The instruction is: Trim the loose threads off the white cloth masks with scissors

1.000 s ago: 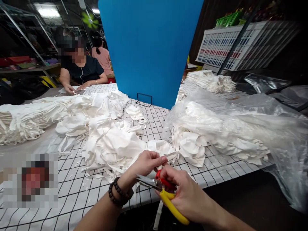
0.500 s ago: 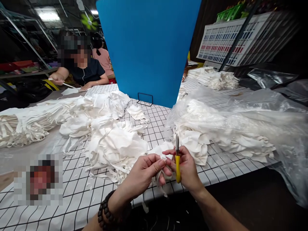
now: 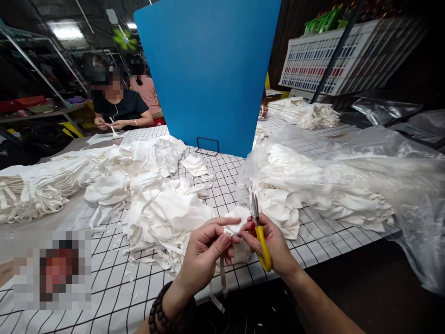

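Note:
At the near table edge, my left hand (image 3: pixel 206 248) pinches a white cloth piece (image 3: pixel 242 252) between thumb and fingers. A narrow strap (image 3: pixel 223 276) hangs from it below the hand, over the edge. Close on the right, my right hand (image 3: pixel 274 243) has yellow-handled scissors (image 3: pixel 263 248) tucked in it, blades pointing up and away. Its thumb and fingertip also meet at the cloth, beside my left fingertips. Whether the blades are parted is hard to make out. Just beyond my left hand lies a loose heap of white cloth pieces (image 3: pixel 167 208) with straps.
A blue board (image 3: pixel 208 74) stands upright on the grid-patterned tablecloth (image 3: pixel 222 185). Stacked white pieces (image 3: pixel 38 185) lie left. Clear plastic (image 3: pixel 313 171) covers more cloth at right. A blurred patch (image 3: pixel 57 269) is near left. A co-worker (image 3: pixel 120 106) sits across; white crates (image 3: pixel 323 60) stand behind.
My hands have shifted slightly, and the scissors tilt more to the left at their tips. More of the cloth and its strap shows now. The co-worker's hands have come together.

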### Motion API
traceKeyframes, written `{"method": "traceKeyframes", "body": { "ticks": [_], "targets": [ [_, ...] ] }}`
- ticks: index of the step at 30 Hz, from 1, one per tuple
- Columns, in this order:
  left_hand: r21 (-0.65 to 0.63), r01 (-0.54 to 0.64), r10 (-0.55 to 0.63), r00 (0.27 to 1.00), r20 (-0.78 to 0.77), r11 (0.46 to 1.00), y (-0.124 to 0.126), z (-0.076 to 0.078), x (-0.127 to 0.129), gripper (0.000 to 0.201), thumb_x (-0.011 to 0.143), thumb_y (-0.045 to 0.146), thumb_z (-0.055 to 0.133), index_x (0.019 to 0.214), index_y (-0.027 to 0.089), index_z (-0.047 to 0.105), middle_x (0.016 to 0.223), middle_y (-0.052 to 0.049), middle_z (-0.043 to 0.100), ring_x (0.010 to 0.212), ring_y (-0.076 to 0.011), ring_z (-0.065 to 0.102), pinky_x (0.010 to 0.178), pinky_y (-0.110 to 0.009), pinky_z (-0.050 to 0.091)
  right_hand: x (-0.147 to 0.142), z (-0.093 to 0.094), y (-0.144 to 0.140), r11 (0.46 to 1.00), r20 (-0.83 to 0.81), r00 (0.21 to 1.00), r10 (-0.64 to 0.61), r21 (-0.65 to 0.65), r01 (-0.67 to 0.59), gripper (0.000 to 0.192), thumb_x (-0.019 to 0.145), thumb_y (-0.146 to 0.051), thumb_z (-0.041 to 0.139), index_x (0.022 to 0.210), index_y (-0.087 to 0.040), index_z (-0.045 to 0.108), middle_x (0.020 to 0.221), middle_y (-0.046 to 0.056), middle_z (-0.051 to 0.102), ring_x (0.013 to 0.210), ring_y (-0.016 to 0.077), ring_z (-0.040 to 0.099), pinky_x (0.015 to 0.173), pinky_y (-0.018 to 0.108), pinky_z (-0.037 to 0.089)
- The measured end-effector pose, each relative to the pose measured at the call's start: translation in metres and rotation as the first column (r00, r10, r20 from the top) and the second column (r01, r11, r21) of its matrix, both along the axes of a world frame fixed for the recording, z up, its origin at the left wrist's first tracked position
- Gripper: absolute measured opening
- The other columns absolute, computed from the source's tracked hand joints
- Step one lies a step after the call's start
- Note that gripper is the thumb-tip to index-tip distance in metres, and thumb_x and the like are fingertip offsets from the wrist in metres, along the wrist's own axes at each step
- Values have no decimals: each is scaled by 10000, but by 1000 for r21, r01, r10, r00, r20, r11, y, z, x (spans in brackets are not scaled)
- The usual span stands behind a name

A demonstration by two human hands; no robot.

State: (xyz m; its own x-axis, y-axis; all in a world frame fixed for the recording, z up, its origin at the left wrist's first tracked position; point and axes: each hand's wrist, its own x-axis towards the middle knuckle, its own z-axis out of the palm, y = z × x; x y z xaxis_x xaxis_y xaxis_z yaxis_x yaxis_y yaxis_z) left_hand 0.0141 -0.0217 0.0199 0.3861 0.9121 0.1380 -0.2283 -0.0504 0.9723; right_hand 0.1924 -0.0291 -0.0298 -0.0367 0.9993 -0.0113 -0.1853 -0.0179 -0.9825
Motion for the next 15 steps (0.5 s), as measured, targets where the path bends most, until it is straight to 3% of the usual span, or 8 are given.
{"method": "traceKeyframes", "body": {
  "ticks": [2,4,8,11,15],
  "targets": [
    [-6,10,-9,999,31,1000,3,-4,1,199,901,279,597,798,135,687,932,-73,639,542,-85,597,528,-231,509,12,7,-7,1000,119,993,-17,21,15,363,726,-349,763,814,-228,432,712,-61,511,540,74,418,479,204,341],
    [27,-13,13,1000,-9,1000,4,-8,3,195,908,268,591,786,137,669,807,-32,605,555,-94,610,570,-238,496,24,19,-16,998,346,938,2,56,-22,353,720,-328,764,809,-229,437,676,-69,457,570,89,413,507,215,348],
    [180,-31,66,979,-195,983,3,-14,6,208,937,237,542,771,151,634,698,-6,578,581,-103,587,620,-247,457,37,45,-33,990,732,681,-5,100,-100,368,686,-359,771,889,-238,489,683,-55,487,608,126,452,546,246,387],
    [299,2,90,951,-294,954,1,-12,8,226,946,191,506,739,165,592,679,-10,590,655,-123,574,657,-248,434,35,54,-38,987,829,559,-34,114,-109,346,692,-365,743,904,-243,499,735,-33,554,645,150,507,582,265,415],
    [366,20,116,931,-345,930,-1,-6,9,237,938,124,471,727,170,568,685,-11,582,671,-121,558,653,-236,418,30,54,-38,984,870,490,-60,134,-117,311,711,-356,709,895,-243,486,754,-22,577,647,158,524,593,273,415]
  ]
}}
